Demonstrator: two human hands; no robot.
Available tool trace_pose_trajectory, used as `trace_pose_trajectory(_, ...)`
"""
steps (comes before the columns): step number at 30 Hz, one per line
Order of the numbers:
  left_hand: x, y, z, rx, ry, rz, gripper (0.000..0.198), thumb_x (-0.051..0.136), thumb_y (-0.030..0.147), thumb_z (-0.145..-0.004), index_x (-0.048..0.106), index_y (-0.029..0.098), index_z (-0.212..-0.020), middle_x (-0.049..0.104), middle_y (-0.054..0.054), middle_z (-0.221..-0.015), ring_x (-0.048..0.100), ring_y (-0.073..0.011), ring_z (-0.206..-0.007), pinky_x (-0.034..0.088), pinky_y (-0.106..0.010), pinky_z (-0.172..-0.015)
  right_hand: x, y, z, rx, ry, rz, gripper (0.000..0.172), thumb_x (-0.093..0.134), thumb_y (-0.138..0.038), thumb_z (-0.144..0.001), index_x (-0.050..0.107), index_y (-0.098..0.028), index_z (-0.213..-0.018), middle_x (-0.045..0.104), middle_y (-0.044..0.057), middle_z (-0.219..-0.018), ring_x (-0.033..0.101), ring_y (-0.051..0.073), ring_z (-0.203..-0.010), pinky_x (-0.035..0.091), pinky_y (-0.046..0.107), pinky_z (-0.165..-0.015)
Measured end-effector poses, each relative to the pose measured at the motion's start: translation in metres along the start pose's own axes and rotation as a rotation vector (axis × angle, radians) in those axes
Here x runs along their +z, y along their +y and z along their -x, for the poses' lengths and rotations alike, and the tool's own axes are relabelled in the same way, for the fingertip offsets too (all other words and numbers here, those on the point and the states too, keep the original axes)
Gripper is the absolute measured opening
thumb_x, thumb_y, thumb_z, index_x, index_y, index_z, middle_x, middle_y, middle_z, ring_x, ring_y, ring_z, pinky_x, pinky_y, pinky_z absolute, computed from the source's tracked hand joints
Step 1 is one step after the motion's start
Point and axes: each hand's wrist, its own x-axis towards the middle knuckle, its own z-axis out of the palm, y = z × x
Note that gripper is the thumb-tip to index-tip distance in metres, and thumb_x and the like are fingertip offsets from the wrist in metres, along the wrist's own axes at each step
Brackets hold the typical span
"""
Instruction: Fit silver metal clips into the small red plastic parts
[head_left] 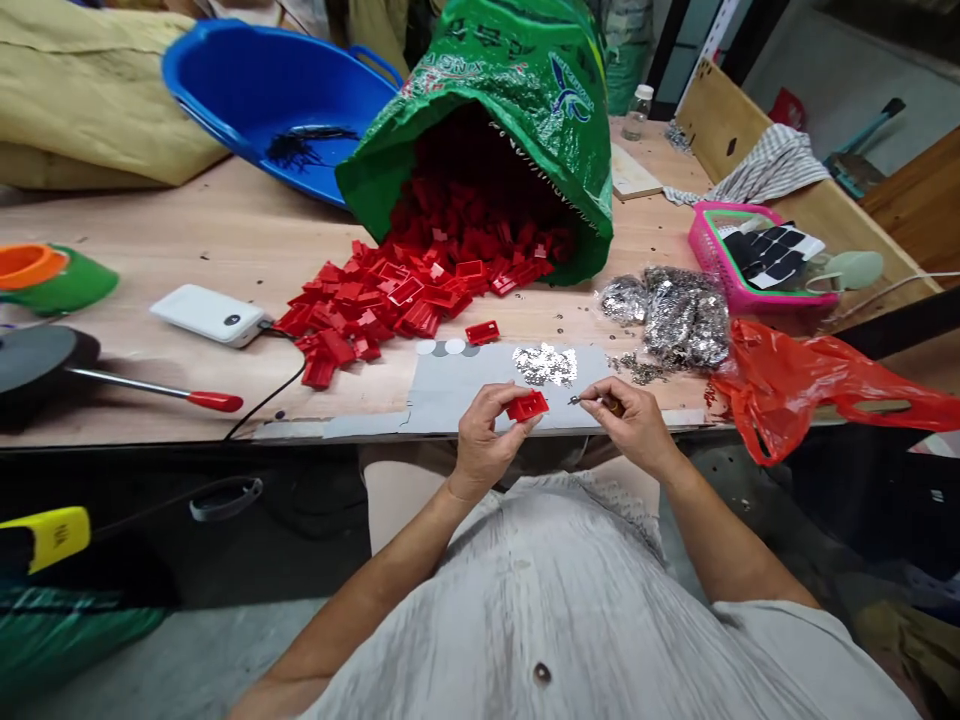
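Between thumb and fingers, my left hand (489, 438) grips a red plastic part (528, 405) above the front edge of a grey mat (442, 392). To its right, my right hand (630, 418) is closed around a small screwdriver (611, 404), whose metal tip points left toward the part without touching it. Small shiny metal pieces (546, 365) lie on the mat just beyond my hands. One loose red part (482, 332) rests at the mat's back edge. A large heap of similar red parts (375, 305) spills from a green sack (525, 80).
A blue basin (277, 90) stands at the back left, near a white power bank (210, 315) with a cable. A red-handled lever (214, 401) juts in from the left. On the right are bags of metal pieces (686, 315), a pink basket (709, 255) and a red plastic bag (817, 385).
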Motion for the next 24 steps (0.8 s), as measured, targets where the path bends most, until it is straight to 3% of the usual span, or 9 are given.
trace_pose_trajectory(4,-0.001,0.003,0.001,0.091,-0.010,-0.100,0.024,0.072,0.030,-0.081,0.068,0.024,-0.103,0.070,-0.005,-0.099,0.065,-0.0219,-0.104,0.050,-0.047,-0.103,0.017,-0.022,-0.001,-0.163,-0.015,0.033,0.010,0.057,-0.029,-0.092,0.066,-0.023,-0.093,0.068,0.003,-0.085,0.061,0.015,-0.071,0.048,0.027,-0.066)
trace_pose_trajectory(8,-0.002,0.005,0.004,0.136,-0.017,-0.124,0.023,0.070,0.028,-0.082,0.068,0.024,-0.104,0.071,-0.005,-0.100,0.065,-0.0215,-0.103,0.050,-0.048,-0.104,0.026,-0.022,-0.007,-0.272,-0.075,0.102,0.013,0.054,-0.025,-0.094,0.067,-0.025,-0.096,0.068,0.004,-0.087,0.064,0.018,-0.080,0.051,0.030,-0.072)
trace_pose_trajectory(16,0.002,0.005,0.009,0.212,0.022,-0.075,0.025,0.069,0.020,-0.082,0.067,0.025,-0.107,0.071,-0.003,-0.100,0.065,-0.0193,-0.103,0.051,-0.047,-0.104,0.031,-0.018,-0.008,-0.333,-0.078,0.108,0.018,0.050,-0.025,-0.097,0.068,-0.025,-0.101,0.069,0.006,-0.090,0.065,0.019,-0.086,0.052,0.031,-0.076)
trace_pose_trajectory(24,0.005,0.010,0.012,0.142,0.049,-0.098,0.023,0.070,0.027,-0.083,0.067,0.023,-0.105,0.070,-0.005,-0.100,0.065,-0.0217,-0.107,0.056,-0.044,-0.095,0.030,-0.021,-0.007,-0.337,-0.070,0.028,0.019,0.052,-0.025,-0.097,0.070,-0.024,-0.101,0.067,0.006,-0.091,0.062,0.018,-0.088,0.051,0.031,-0.078)
